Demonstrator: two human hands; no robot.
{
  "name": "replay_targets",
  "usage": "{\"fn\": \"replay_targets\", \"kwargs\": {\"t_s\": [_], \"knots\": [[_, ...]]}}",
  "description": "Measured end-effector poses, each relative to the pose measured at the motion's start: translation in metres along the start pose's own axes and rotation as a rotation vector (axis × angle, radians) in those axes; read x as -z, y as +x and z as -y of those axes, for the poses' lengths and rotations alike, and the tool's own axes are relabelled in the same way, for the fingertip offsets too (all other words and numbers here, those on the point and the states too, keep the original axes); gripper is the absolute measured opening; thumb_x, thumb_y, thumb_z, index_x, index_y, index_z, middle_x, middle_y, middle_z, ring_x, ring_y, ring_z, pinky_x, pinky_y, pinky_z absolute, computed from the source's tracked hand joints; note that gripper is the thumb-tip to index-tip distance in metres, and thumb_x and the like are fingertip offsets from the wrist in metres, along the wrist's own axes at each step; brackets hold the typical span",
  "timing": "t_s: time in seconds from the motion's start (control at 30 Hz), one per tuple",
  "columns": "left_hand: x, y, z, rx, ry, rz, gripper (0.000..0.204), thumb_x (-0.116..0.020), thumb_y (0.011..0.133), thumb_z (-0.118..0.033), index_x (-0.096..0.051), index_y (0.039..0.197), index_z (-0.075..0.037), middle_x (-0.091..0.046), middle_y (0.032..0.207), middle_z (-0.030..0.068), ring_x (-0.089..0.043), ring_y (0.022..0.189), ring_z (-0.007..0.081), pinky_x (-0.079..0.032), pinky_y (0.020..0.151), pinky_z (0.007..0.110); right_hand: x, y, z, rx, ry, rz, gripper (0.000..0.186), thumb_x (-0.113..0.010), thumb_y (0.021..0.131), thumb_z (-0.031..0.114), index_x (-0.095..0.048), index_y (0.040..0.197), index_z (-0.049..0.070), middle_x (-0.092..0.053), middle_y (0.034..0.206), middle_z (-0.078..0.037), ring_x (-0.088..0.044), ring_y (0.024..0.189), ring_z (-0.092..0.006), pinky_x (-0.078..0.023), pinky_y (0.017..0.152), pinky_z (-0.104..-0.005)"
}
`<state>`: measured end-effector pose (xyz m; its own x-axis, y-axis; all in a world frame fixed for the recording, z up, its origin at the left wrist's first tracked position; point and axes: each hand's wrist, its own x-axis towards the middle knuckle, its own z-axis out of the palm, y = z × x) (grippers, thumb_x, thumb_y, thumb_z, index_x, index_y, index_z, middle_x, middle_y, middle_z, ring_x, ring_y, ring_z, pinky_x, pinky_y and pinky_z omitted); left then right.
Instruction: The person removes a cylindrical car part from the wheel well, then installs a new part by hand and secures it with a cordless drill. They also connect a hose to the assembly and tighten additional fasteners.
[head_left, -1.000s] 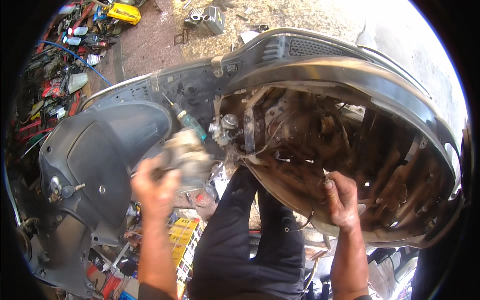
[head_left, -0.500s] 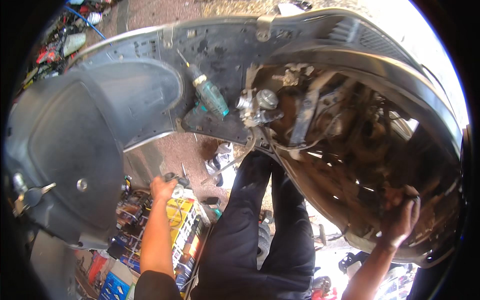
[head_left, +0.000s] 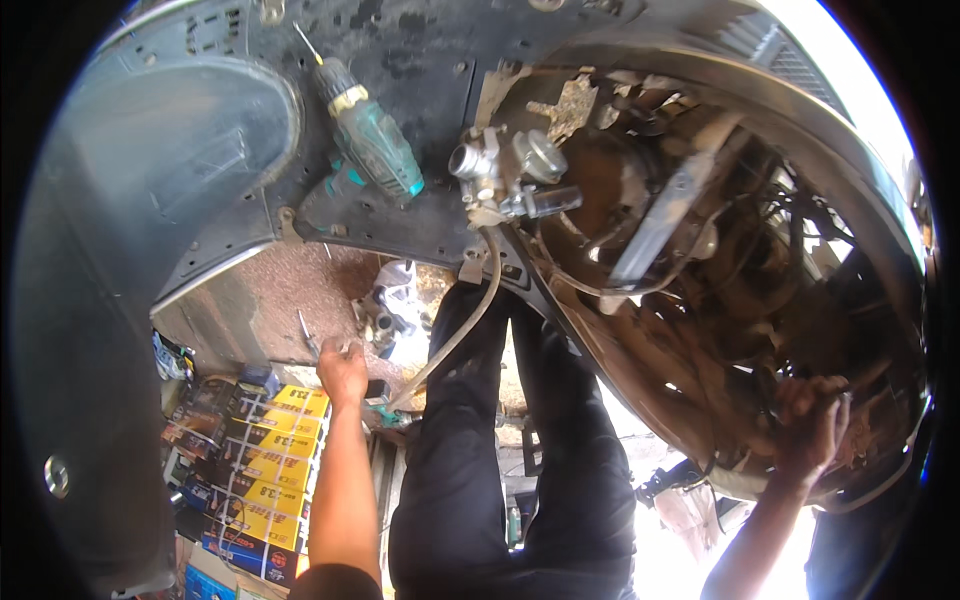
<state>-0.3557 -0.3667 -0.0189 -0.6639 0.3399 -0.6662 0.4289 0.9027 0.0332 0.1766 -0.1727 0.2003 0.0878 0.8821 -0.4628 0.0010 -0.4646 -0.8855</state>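
My left hand [head_left: 343, 370] reaches down at the lower left, fingers loosely bent and apart, beside a metal part [head_left: 377, 322] and a thin tool [head_left: 308, 332] on the floor. My right hand [head_left: 812, 425] is inside the dirty dark body shell [head_left: 710, 400] at the right, fingers curled on something I cannot make out. Above my legs, a silver carburetor [head_left: 480, 175] with a hose [head_left: 470, 315] lies on the dark plastic panel [head_left: 420, 70]. A green cordless drill [head_left: 375, 145] with a long bit lies left of it.
Yellow printed boxes [head_left: 275, 465] are stacked at the lower left. A large grey molded panel [head_left: 100, 290] fills the left side. A white cloth [head_left: 398, 280] lies on the reddish floor [head_left: 240, 300]. My legs stand in the gap between the panels.
My left hand has lowered the metal part to the floor and released it. My right hand has moved rightward, deeper into the shell. The view has shifted, bringing the drill higher in frame.
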Motion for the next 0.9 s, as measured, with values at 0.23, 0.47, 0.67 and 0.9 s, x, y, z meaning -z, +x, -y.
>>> {"fn": "replay_targets", "kwargs": {"t_s": [0.23,0.47,0.67,0.9], "knots": [[0.045,-0.023,-0.264,-0.942,-0.174,0.082,0.066,-0.085,0.076,-0.018,-0.059,0.136,-0.005,-0.056,0.139,0.0232,-0.055,0.130,0.0357,-0.045,0.110,0.045,-0.028,-0.008,0.000,-0.027,-0.035,-0.105,0.026,-0.064,0.102,0.024,-0.063,0.106,-0.001,-0.068,0.087,-0.012,-0.063,0.074,-0.0191,-0.051,0.066,-0.0308],[0.023,-0.016,-0.345,-1.107,0.559,0.298,0.103,-0.093,0.060,-0.021,-0.043,0.149,-0.002,-0.048,0.149,0.0223,-0.042,0.140,0.0402,-0.039,0.118,0.045,-0.042,-0.011,-0.003,-0.012,-0.041,-0.139,0.025,-0.070,0.098,0.018,-0.067,0.106,-0.005,-0.070,0.086,-0.012,-0.067,0.077,-0.0177,-0.055,0.073,-0.0292],[0.027,-0.010,-0.340,-1.121,0.523,0.246,0.097,-0.093,0.055,-0.018,-0.050,0.140,0.000,-0.056,0.135,0.0242,-0.051,0.130,0.0409,-0.043,0.112,0.046,-0.048,-0.013,-0.014,-0.008,-0.018,-0.130,0.011,-0.066,0.093,-0.002,-0.070,0.103,-0.006,-0.073,0.087,-0.011,-0.068,0.079,-0.0150,-0.055,0.075,-0.0279],[0.115,-0.092,-0.300,-1.066,-0.152,0.144,0.086,-0.091,0.064,-0.008,-0.045,0.135,0.002,-0.061,0.122,0.0131,-0.063,0.111,0.0224,-0.050,0.101,0.037,-0.055,-0.009,-0.027,0.066,-0.156,-0.060,0.011,-0.074,0.086,-0.002,-0.071,0.097,-0.003,-0.072,0.084,-0.012,-0.069,0.075,-0.0192,-0.053,0.068,-0.0300]]}}
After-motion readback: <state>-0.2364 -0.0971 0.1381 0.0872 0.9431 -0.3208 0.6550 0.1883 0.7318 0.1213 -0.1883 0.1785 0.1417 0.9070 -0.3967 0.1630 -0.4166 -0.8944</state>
